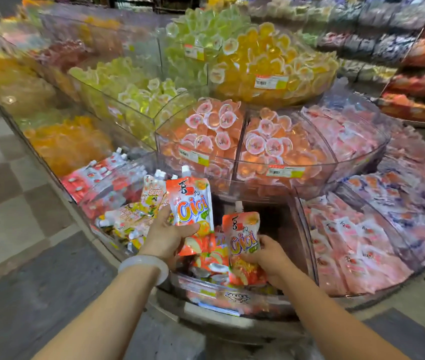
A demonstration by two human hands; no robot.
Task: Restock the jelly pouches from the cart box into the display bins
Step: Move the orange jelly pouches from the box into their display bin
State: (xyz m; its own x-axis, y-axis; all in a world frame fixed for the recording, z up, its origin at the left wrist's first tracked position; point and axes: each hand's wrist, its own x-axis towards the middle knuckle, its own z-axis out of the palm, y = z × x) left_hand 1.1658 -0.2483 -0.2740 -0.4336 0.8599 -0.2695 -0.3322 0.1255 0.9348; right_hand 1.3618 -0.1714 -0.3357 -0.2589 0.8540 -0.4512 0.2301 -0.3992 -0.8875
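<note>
Price labels (271, 82) illegible; far shelves (377, 35) blurred; left bins (11, 81) smeared; bin's lower pouches (206, 266) hidden behind held pouches.

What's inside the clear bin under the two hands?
A few orange pouches lie low in the front bin; its back looks dark and bare. The held pouches and hands cover the rest.

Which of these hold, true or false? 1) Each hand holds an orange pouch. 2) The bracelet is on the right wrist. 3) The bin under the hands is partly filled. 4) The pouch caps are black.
1) True: the left hand grips one orange spouted jelly pouch, the right hand another.
2) False: the white bracelet is on the left wrist.
3) True: the clear display bin holds pouches near the front, with a dark gap behind.
4) False: the caps are white.
</note>
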